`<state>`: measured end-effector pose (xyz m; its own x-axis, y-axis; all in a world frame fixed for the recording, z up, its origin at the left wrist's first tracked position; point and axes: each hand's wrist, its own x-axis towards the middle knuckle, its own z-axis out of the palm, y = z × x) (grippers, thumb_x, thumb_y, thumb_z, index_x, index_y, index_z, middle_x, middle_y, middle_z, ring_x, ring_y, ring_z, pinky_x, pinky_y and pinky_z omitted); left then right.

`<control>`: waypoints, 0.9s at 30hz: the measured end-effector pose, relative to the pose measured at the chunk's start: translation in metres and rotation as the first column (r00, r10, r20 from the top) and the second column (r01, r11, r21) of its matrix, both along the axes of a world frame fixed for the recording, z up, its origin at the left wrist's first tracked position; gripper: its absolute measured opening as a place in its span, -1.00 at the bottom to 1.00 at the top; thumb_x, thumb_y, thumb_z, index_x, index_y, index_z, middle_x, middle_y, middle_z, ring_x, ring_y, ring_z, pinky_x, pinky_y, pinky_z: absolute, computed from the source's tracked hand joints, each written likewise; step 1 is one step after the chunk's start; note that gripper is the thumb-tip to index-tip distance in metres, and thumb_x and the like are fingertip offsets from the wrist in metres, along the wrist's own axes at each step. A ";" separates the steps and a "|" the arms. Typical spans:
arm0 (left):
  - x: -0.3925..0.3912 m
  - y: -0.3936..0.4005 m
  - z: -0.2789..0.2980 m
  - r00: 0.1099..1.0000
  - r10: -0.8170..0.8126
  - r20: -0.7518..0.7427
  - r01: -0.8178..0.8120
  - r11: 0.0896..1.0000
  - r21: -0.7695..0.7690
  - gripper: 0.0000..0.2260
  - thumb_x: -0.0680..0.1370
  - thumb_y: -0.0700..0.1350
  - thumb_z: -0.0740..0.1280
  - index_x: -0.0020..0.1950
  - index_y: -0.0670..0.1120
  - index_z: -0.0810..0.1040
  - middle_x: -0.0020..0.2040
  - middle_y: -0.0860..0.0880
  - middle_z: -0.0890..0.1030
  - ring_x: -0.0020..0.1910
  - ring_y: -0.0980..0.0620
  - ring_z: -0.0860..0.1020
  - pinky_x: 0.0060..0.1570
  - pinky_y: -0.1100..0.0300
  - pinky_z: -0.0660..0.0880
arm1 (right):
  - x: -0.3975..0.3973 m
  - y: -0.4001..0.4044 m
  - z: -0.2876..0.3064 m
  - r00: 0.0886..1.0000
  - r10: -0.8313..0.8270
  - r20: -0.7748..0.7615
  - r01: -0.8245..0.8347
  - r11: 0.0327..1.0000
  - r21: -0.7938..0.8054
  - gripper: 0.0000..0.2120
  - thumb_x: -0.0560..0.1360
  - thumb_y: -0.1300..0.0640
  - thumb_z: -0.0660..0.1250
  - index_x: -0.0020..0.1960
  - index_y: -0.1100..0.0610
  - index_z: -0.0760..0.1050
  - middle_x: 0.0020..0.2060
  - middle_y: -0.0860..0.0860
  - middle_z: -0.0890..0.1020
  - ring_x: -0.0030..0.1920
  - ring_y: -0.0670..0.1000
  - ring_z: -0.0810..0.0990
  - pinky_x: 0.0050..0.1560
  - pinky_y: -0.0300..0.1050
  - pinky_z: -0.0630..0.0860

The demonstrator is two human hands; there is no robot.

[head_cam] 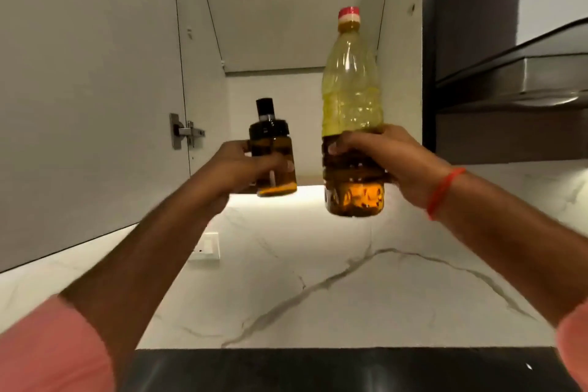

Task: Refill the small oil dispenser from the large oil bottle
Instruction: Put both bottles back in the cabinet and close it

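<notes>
1. Kitchen corner: white marble-look wall with grey veins, lit by a warm strip under the open upper cabinet. A dark edge, probably the bench, runs along the bottom of the view.
2. Open grey cabinet door on the left, with a metal hinge on its inner face. White wall switch plate below it.
3. Dark steel range hood on the right, beside the cabinet side panel.
4. Large clear plastic oil bottle with red cap: held upright in the air in front of the cabinet opening, cap on. Dark amber oil fills roughly the lower third; the part above looks pale yellow and empty. No label visible; faint marks near the base are unreadable.
5. Small amber oil dispenser with black pump top: held up to the left of the big bottle, slightly lower, tilted a little, apart from it. Oil level hard to read through the tinted body. No writing legible.
6. Left hand: fingers curled round the dispenser body from the left, thumb across its front.
7. Right hand: wrapped round the large bottle at oil-line height, fingertips on its front. Red thread band on that wrist.
8. Pink sleeves at both lower corners. Nothing sits between the two bottles.
</notes>
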<state>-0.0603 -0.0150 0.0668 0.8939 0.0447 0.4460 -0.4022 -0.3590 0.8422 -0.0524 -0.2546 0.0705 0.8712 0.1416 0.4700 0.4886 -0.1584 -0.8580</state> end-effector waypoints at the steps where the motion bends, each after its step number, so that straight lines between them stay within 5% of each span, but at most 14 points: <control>1: 0.010 0.000 0.011 1.000 -0.006 0.002 0.006 1.000 0.010 -0.70 0.44 -0.13 0.55 0.13 -0.01 0.61 -0.03 0.00 0.72 -0.15 0.13 0.71 -0.31 0.31 0.55 | 0.007 0.002 0.013 1.000 -0.006 0.009 0.006 1.000 0.016 -0.68 0.38 0.09 0.56 0.10 0.01 0.58 -0.09 -0.02 0.75 -0.14 -0.04 0.74 -0.26 -0.22 0.61; 6: 0.069 0.002 0.046 1.000 -0.017 -0.024 0.018 0.999 0.029 -0.67 0.42 -0.13 0.57 0.12 0.02 0.57 0.02 0.00 0.67 -0.01 0.05 0.64 -0.20 0.20 0.53 | 0.053 0.017 0.053 0.995 -0.096 0.038 0.091 0.990 0.106 -0.71 0.36 0.11 0.58 0.02 0.04 0.57 -0.16 -0.01 0.74 -0.38 -0.13 0.71 -0.47 -0.30 0.55; 12: 0.131 0.005 0.044 0.997 -0.016 -0.076 0.014 1.000 -0.025 -0.67 0.40 -0.19 0.59 0.06 0.01 0.55 -0.04 -0.01 0.66 -0.09 0.06 0.64 -0.26 0.21 0.53 | 0.129 0.037 0.059 0.971 -0.240 0.023 0.234 0.960 0.153 -0.59 0.15 0.08 0.64 -0.02 0.09 0.67 -0.18 0.04 0.76 -0.19 0.07 0.76 -0.09 0.08 0.71; 22: 0.166 0.012 0.034 0.991 -0.018 -0.135 0.011 0.999 -0.048 -0.68 0.39 -0.23 0.60 0.01 0.00 0.56 -0.04 -0.03 0.66 -0.12 0.05 0.65 -0.28 0.21 0.55 | 0.186 0.042 0.041 0.961 -0.272 -0.045 0.276 0.954 0.116 -0.30 -0.12 -0.06 0.62 0.02 0.02 0.65 -0.13 0.02 0.75 -0.13 0.09 0.75 -0.05 0.10 0.70; 27: 0.166 0.011 0.028 0.992 -0.007 -0.125 0.001 0.999 -0.050 -0.66 0.38 -0.21 0.60 0.08 -0.03 0.60 0.00 -0.05 0.67 -0.15 0.08 0.63 -0.33 0.29 0.50 | 0.181 0.037 0.039 0.972 -0.223 -0.074 0.228 0.972 0.064 -0.40 0.11 -0.03 0.70 0.08 0.07 0.62 -0.15 0.05 0.76 -0.15 0.09 0.76 -0.01 0.07 0.68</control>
<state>0.1058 -0.0039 0.0952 0.9426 0.0607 0.3283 -0.2943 -0.3138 0.9028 0.1288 -0.2180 0.1095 0.9061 -0.0941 0.4125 0.3895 -0.1950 -0.9001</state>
